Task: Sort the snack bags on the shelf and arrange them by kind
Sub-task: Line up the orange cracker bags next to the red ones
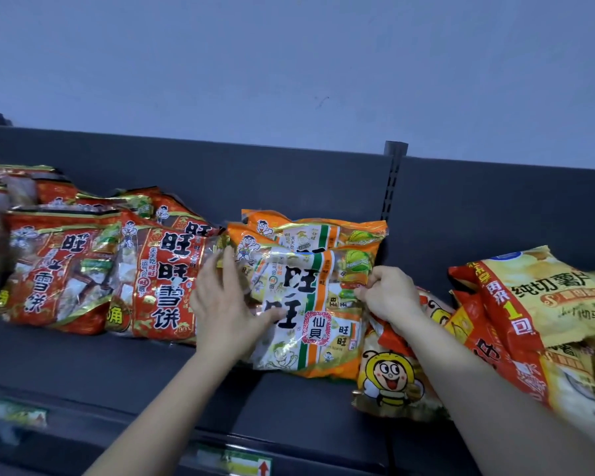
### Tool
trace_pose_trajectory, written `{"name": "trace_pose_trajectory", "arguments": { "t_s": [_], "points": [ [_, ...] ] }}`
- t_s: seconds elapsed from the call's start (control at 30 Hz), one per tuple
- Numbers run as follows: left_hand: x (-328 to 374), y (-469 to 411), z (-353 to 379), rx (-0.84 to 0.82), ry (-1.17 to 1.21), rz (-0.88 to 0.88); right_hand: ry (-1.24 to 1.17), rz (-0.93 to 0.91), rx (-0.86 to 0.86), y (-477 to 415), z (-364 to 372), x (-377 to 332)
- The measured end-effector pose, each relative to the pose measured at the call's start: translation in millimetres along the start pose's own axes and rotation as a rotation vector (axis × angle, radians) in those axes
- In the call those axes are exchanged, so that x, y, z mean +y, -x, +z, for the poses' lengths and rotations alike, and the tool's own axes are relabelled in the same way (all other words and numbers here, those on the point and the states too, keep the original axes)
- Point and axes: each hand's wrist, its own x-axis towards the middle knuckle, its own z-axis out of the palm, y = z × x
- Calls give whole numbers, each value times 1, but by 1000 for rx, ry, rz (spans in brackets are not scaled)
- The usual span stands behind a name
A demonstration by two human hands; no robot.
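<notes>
An orange and white rice cracker bag leans at the middle of the dark shelf, with a second bag of the same kind behind it. My left hand lies flat with straight fingers against the front bag's left side, thumb on its face. My right hand pinches the front bag's right edge with curled fingers. Several red rice cracker bags lean in a row to the left. A yellow bag with a bee cartoon lies under my right forearm.
Yellow and red potato chip bags are piled at the right. A slotted upright post rises behind the orange bags. Price labels run along the shelf's front rail. Bare shelf floor shows in front of the red bags.
</notes>
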Motion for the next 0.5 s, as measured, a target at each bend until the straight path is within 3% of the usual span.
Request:
{"name": "trace_pose_trajectory", "arguments": {
  "t_s": [0.07, 0.13, 0.27, 0.43, 0.5],
  "points": [
    [-1, 7, -1, -202, 140, -146, 15, -36, 76, 4, 2, 2],
    [2, 10, 4, -309, 183, -132, 8, -64, 144, 9, 4, 5],
    [9, 3, 18, -361, 186, -101, -7, -110, 184, 13, 1, 9],
    [11, -5, 26, -368, 261, -108, -51, -107, 8, 13, -8, 4],
    [12, -3, 29, -352, 298, -98, -33, -104, 14, 16, -7, 4]
  ]
}}
